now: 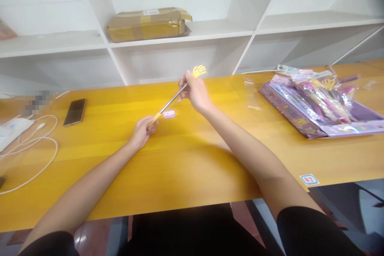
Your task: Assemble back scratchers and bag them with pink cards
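Observation:
A stick with a metal rod, a yellow handle and a yellow hand-shaped end slants above the wooden table. My left hand is closed round the yellow handle at its lower end. Up near the yellow hand-shaped end, my right hand pinches the rod between thumb and fingers. A small pink and purple label lies on the table just beneath the rod, between my hands.
On the right, a purple display box holds several wrapped items, with a clear plastic wrapper beside it. A phone and white cables lie left. Behind stand white shelves bearing a taped parcel.

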Available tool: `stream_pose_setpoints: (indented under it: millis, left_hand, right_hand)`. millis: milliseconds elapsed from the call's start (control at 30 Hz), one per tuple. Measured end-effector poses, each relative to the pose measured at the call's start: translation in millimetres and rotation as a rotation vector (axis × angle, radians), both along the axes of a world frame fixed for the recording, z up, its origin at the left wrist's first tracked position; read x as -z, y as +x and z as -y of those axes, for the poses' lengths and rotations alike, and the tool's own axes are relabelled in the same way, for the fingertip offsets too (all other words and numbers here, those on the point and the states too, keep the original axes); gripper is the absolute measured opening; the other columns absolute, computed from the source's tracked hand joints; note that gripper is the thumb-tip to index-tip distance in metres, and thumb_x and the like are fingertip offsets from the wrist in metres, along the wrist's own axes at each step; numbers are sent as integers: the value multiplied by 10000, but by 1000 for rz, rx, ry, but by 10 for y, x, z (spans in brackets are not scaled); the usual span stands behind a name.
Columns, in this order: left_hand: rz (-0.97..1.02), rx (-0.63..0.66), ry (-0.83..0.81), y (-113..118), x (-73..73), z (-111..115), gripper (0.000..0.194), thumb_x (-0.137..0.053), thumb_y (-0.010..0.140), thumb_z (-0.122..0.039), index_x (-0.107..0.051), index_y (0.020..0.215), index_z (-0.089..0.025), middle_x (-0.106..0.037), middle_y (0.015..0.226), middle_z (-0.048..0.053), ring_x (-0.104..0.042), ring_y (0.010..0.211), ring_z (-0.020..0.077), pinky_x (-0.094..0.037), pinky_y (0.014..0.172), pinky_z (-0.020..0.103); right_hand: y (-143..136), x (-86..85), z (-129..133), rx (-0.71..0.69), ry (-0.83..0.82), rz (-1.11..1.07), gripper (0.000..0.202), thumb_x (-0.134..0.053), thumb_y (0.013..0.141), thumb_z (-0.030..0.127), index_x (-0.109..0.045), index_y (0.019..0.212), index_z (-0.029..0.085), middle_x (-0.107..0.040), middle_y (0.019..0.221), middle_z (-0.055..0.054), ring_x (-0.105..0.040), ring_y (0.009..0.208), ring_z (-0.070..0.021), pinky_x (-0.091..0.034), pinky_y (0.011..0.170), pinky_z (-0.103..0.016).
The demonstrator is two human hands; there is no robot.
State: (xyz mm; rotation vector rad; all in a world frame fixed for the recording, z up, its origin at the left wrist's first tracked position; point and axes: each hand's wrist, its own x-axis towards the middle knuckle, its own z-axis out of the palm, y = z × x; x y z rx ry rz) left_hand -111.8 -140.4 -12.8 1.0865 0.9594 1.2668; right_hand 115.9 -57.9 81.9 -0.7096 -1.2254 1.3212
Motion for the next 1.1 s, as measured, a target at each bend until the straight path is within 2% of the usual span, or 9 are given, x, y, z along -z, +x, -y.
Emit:
stream_pose_setpoints:
  millis: [133, 233, 433, 633, 967, 1100]
  left_hand:
    - [-48, -23, 1, -3, 18, 1, 328, -757, 854, -446, -706, 731, -147, -325, 546, -64, -262, 488, 73, -208, 513, 248]
    - [-76, -58, -9, -9, 38, -10, 331, -797, 821, -450, -722, 745, -137, -402, 577, -41, -286, 495, 65, -206, 516, 248]
    - [35, -113, -38, -15, 10, -27, 199, -732, 814, -332, -727, 795, -134, -527, 648, -24, -236, 442, 20, -204, 486, 228]
    - [19, -103, -38, -3, -3, -12, 209, -715, 811, -350, -692, 755, -150, -459, 551, -51, -203, 406, 25, -149, 449, 218]
    - [1, -116, -59, -30, 22, -18, 211, -737, 746, -337, -664, 685, -149, -526, 559, -12, -243, 406, 25, -147, 433, 209]
    - [36, -149, -53, -26, 13, -30, 210, -742, 738, -321, -633, 667, -156, -482, 548, -35, -243, 396, 22, -161, 423, 202]
  right_hand:
    - [12, -25, 32, -36, -19, 1, 591, -684, 961, 782, -527, 789, 239, -479, 620, 49, -554, 520, -113, -569, 508, -253]
    - [14, -42, 66, -69, -29, 23, 585, -691, 966, 768, -525, 784, 237, -477, 607, 47, -600, 548, -126, -575, 530, -253]
    - [-73, 2, 108, -82, -33, 27, 604, -705, 952, 770, -514, 757, 231, -503, 606, 38, -626, 589, -133, -607, 573, -255]
    - [-114, 53, 87, -94, -39, 11, 601, -714, 956, 753, -509, 747, 227, -505, 633, 39, -579, 555, -112, -631, 579, -269]
    - [-110, 52, 113, -150, -17, 16, 598, -725, 953, 740, -502, 742, 227, -502, 688, 33, -540, 562, -99, -650, 580, -276]
    - [-144, 68, 137, -141, 4, 15, 625, -714, 938, 774, -500, 737, 222, -514, 726, 26, -540, 580, -90, -653, 599, -265]
